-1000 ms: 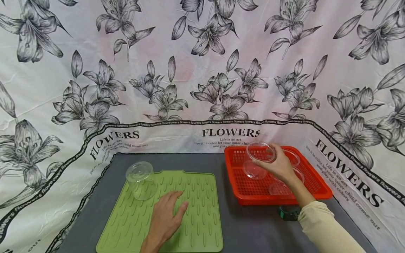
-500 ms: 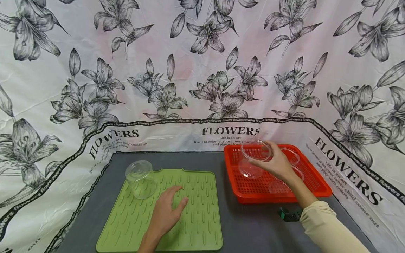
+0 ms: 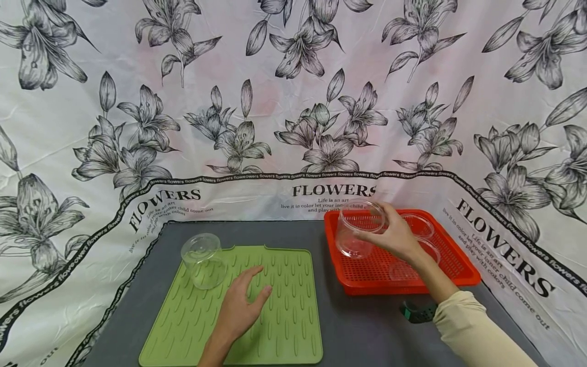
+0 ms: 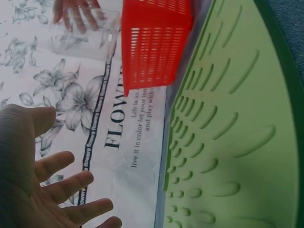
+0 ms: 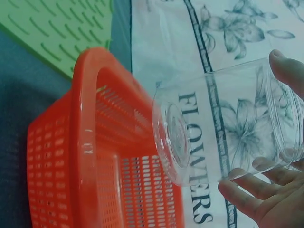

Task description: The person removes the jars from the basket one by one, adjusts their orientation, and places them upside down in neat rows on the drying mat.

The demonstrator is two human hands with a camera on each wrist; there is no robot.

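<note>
My right hand [image 3: 393, 233] grips a clear plastic container [image 3: 355, 239] near its rim, thumb on one side and fingers on the other. In the right wrist view that container [image 5: 218, 123] is tilted, its round base toward the red basket [image 5: 88, 142]. From the head view it overlaps the left part of the basket [image 3: 341, 272]. My left hand [image 3: 240, 306] hovers over the green mat [image 3: 284, 326], fingers apart and holding nothing. A second clear container [image 3: 205, 262] stands at the mat's far left corner; which way up it is, I cannot tell.
Inside the basket, more clear containers [image 3: 428, 250] lie on the right side, partly behind my right arm. A dark strap [image 3: 418, 312] shows by the right sleeve. Behind the grey table [image 3: 362, 331] hangs a white flowered cloth [image 3: 257, 193].
Within the last second, my right hand has shifted slightly left with the clear container, toward the basket's left wall. The left hand has barely moved.
</note>
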